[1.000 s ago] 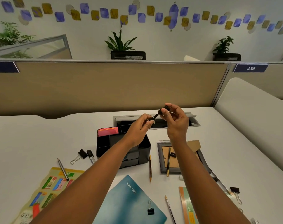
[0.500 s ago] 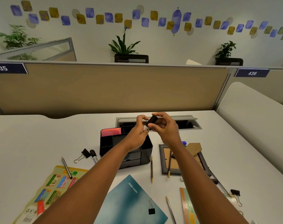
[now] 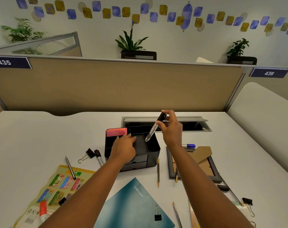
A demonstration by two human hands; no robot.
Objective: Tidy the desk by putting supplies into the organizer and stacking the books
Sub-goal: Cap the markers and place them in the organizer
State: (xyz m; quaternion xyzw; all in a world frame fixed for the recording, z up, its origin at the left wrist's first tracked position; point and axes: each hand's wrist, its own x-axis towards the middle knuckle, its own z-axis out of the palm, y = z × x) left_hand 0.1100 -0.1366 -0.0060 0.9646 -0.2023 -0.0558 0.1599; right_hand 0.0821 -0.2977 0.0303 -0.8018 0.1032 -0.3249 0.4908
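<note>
My right hand [image 3: 170, 127] pinches a black-capped marker [image 3: 154, 127], tilted with its lower end over the right compartment of the black organizer [image 3: 150, 152]. Over the organizer's middle compartment lies my left hand [image 3: 124, 146], fingers fairly straight, holding nothing that I can see. Pink sticky notes [image 3: 116, 131] stand in the organizer's back left slot. A teal notebook [image 3: 133, 204] lies at the front with a binder clip [image 3: 157, 215] on it. A green booklet [image 3: 57, 186] lies front left.
Loose on the desk: a marker [image 3: 98, 157] and binder clip [image 3: 86, 155] left of the organizer, pencils [image 3: 158, 172], a picture frame [image 3: 194, 163], a blue marker [image 3: 189, 145], a glue stick [image 3: 42, 211], another clip [image 3: 248, 204]. An open cable tray [image 3: 197, 125] sits behind.
Both hands were together on the marker above the organizer. Now my left hand has let go and dropped onto the organizer, and my right hand has tipped the marker down toward the right compartment.
</note>
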